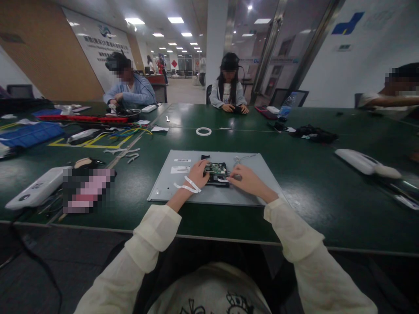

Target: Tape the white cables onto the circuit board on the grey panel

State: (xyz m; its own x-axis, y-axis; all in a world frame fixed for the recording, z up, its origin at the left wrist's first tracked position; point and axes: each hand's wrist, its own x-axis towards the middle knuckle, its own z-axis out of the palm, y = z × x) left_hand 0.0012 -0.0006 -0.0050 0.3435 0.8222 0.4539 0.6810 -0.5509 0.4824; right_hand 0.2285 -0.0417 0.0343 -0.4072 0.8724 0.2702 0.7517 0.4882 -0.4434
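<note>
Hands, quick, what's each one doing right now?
Left hand: on the circuit board, left side; grip unclear.
Right hand: fingers bent at the board's right edge; can't tell if they hold anything.

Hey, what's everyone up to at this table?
The person wearing the camera has both hands at a small green circuit board on a flat, pale panel. The left hand rests at the board's left side, while the right hand is at its right edge, fingertips pinched together. Across the green table, one person holds a dark object, and another leans over some things.
</note>
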